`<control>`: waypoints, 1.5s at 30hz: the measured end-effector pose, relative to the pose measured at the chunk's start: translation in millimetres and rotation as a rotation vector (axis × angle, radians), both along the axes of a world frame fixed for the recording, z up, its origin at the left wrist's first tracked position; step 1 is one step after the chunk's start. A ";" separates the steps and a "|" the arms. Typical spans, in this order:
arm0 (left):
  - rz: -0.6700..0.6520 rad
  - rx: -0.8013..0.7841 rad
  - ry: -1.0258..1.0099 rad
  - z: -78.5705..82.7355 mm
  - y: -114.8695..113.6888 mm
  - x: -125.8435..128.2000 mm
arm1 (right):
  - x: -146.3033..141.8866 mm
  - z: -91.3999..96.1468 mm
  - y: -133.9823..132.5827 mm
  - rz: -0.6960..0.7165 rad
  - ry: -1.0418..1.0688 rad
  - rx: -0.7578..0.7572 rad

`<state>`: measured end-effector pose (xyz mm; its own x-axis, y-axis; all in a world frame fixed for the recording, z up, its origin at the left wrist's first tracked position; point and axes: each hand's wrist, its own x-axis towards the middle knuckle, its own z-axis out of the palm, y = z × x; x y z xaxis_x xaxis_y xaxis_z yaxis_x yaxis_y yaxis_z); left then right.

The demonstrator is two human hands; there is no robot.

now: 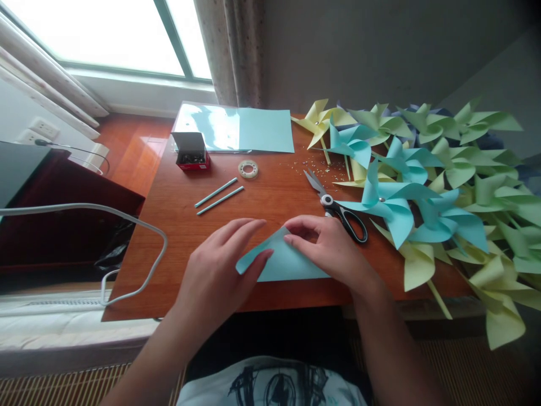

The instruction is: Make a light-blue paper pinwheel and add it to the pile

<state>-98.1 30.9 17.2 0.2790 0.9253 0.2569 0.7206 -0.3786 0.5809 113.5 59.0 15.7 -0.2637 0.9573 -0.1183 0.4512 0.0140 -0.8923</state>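
Paper [291, 266], blue and folded, lies pressed under open left hand [215, 270] and open right hand [333, 251], scissors [338, 210] just past the latter.

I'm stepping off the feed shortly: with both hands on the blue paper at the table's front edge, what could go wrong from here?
The blue paper sits at the near edge of the table under the left hand and right hand; it could slide and crease crooked. The scissors lie close beside the right hand, so a sweep might catch them. The pinwheels crowd the right side, some overhanging; an elbow could knock them off.
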 end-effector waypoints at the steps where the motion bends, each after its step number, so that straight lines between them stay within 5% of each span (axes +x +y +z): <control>1: -0.032 -0.104 -0.089 1.0 8.8 -1.8 | 1.6 2.7 -2.2 0.008 0.005 -0.008; 5: -0.225 -0.522 -0.371 -1.3 33.6 1.6 | 5.2 10.2 -8.1 0.013 0.007 -0.024; 11: -0.219 -0.653 -0.525 -7.8 37.8 10.4 | 5.6 9.7 -10.4 -0.020 0.000 -0.017; 45: -0.179 -0.683 -0.532 -7.7 35.6 9.8 | 6.8 4.3 -13.1 -0.035 0.029 -0.049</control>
<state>-88.3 66.5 9.6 0.4350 0.8782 -0.1990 0.2537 0.0926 0.9628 120.3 46.0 20.0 -0.2339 0.9594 -0.1578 0.4250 -0.0451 -0.9041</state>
